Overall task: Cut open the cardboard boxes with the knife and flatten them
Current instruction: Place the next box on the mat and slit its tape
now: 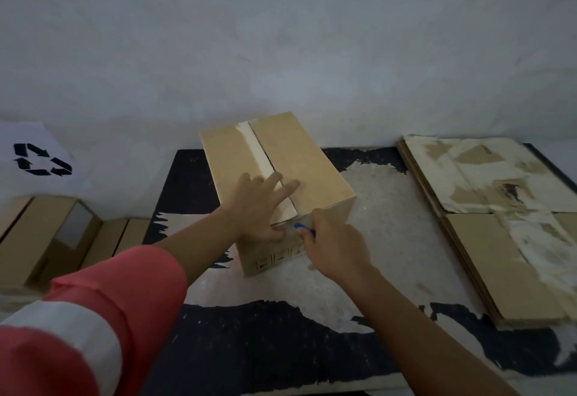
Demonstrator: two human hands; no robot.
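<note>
a worn black worktable [343, 274], its coating scraped to pale patches, spreads beneath both hands. well to the right of the right hand lies a stack of flattened cardboard [499, 258], its top sheets torn and streaked white. the closed cardboard box [299, 158] stands directly under the left hand and just ahead of the right, a pale tape strip [256, 149] running along its top seam away from the fingers. far to the left of the left arm sit more cardboard boxes [40, 239], with a white sheet bearing a black recycling symbol [40, 160] beyond them. the left hand [259, 205], reaching out of an orange sleeve [93, 317] with a pale band, presses flat on the box top, fingers spread across the seam. the right hand [337, 245] curls around a blue-handled knife [304, 227] at the box's near top edge, just beside the left thumb; the blade is too small to make out.
</note>
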